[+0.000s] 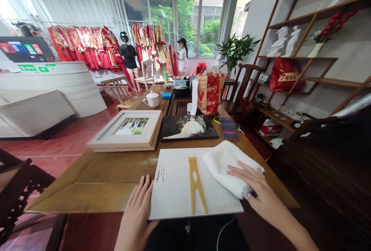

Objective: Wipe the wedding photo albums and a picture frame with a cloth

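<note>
A white board (174, 200) with small print lies at the near table edge. On it rests a yellow, flat, two-legged piece with an animal-like head (192, 181). My left hand (138, 200) is by the board's left edge, fingers stretched out along it, holding nothing I can see; the thumb is partly hidden below the board. At the board's right side, my right hand (255, 187) has its fingers over a bunched white cloth (224, 162) and holds it against the board. The right thumb is hidden.
Beyond the board lie a framed photo (98, 135), a dark photo panel (171, 127) and a phone (229, 129). A lidded white cup (152, 99) and a red paper bag (213, 92) stand farther back. Two people are near the clothes racks; shelves (319, 79) rise at right.
</note>
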`<state>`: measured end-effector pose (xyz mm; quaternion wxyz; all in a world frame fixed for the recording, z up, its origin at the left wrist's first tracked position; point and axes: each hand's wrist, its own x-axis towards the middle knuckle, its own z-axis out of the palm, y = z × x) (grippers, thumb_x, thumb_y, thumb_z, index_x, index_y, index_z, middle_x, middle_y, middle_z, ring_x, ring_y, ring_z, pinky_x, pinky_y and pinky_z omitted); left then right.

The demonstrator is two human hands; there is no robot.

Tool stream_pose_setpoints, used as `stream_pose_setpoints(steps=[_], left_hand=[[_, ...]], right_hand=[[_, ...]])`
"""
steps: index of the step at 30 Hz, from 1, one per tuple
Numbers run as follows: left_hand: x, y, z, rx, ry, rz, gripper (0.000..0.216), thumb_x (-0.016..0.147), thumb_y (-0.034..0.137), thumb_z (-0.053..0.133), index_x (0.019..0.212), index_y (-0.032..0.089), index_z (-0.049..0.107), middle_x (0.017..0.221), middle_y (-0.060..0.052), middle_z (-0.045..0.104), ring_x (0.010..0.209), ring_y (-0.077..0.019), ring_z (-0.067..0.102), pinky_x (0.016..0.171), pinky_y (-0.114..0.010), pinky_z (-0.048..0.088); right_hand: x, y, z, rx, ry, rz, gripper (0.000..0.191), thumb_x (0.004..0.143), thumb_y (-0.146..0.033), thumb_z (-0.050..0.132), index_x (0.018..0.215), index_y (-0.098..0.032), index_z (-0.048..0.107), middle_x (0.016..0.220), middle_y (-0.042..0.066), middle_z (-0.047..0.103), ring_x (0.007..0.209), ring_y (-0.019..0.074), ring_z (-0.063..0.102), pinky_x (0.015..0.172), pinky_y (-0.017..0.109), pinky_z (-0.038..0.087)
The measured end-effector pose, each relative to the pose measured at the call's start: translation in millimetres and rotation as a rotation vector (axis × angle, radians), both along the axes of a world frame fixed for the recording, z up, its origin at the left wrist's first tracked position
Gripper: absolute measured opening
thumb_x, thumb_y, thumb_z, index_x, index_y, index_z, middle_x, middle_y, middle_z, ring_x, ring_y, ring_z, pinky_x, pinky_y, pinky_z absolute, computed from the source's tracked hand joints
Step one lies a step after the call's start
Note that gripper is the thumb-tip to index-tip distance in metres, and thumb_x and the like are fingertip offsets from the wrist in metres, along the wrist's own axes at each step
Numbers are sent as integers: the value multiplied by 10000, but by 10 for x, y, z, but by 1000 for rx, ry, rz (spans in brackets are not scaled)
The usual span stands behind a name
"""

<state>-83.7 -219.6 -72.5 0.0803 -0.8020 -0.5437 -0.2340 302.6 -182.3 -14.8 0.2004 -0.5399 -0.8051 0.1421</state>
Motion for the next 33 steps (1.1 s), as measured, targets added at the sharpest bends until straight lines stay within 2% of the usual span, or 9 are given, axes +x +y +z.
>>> stream_pose_setpoints(steps=[9, 12, 14, 17, 20, 24, 28, 30, 33], left_hand=[[144, 13, 75, -128, -326, 43, 724, 714, 202, 636, 1395, 215, 389, 1466, -160, 432, 1384, -357, 322, 1099, -546, 305], [206, -22, 215, -291, -657, 47, 645, 762, 246, 635, 1370, 245, 420, 1435, -120, 486, 1347, -342, 398, 1072, -500, 377], [287, -62, 329, -489, -924, 1, 773, 728, 355, 714, 1410, 262, 362, 1429, -117, 495, 1276, -341, 495, 987, -443, 486], [450, -105, 491, -626, -1344, -33, 1027, 597, 564, 769, 1451, 242, 298, 1432, -133, 489, 1216, -367, 547, 880, -408, 558], [577, -101, 637, -743, -1515, 168, 862, 736, 559, 649, 1444, 183, 331, 1364, -157, 554, 1134, -363, 612, 743, -384, 601], [558, -88, 843, -673, -1581, 256, 819, 712, 417, 704, 1424, 180, 377, 1268, -124, 640, 1101, -362, 632, 731, -385, 609], [407, -141, 1133, -501, -1500, 297, 687, 719, 421, 695, 1336, 186, 506, 1233, -74, 671, 1167, -338, 592, 885, -382, 567], [395, -191, 1334, -408, -1376, 341, 606, 756, 484, 641, 1294, 220, 551, 1223, -41, 679, 1169, -323, 595, 880, -368, 573], [532, -276, 1682, -232, -1196, 456, 655, 794, 549, 583, 1381, 295, 441, 1064, -17, 749, 944, -279, 714, 709, -324, 626]], right_hand=[[-656, 36, -30, 64, -57, 20, 805, 590, -5, 359, 1322, -300, 516, 1450, -34, 437, 1429, 287, 139, 1090, 681, -11], [-703, -21, -41, 72, -47, 23, 835, 585, 3, 355, 1350, -304, 483, 1474, -40, 402, 1434, 287, 106, 1086, 689, -12], [-697, -43, -47, 75, -34, 28, 851, 586, 5, 350, 1372, -305, 454, 1487, -39, 378, 1437, 286, 88, 1083, 694, -9], [-663, -41, -43, 81, -17, 46, 861, 592, 6, 344, 1390, -306, 431, 1493, -39, 368, 1438, 282, 83, 1084, 694, -14], [-576, -16, -24, 75, 2, 97, 839, 603, 2, 349, 1365, -328, 464, 1475, -48, 398, 1434, 274, 121, 1099, 677, 13], [-291, -34, -15, 69, -29, 104, 802, 619, 3, 350, 1327, -336, 511, 1453, -51, 431, 1424, 249, 180, 1132, 623, 84], [-13, -201, 55, 34, -90, 61, 655, 760, -75, 449, 1345, -365, 490, 1479, -35, 390, 1414, 294, 195, 1118, 637, 133], [-62, -320, 169, 21, -53, 88, 634, 823, -224, 567, 1413, -376, 390, 1519, -13, 309, 1408, 333, 178, 1100, 632, 208], [-470, -457, 370, 22, 100, 224, 895, 813, -350, 664, 1502, -372, 95, 1548, 3, 217, 1388, 330, 225, 1086, 522, 335]])
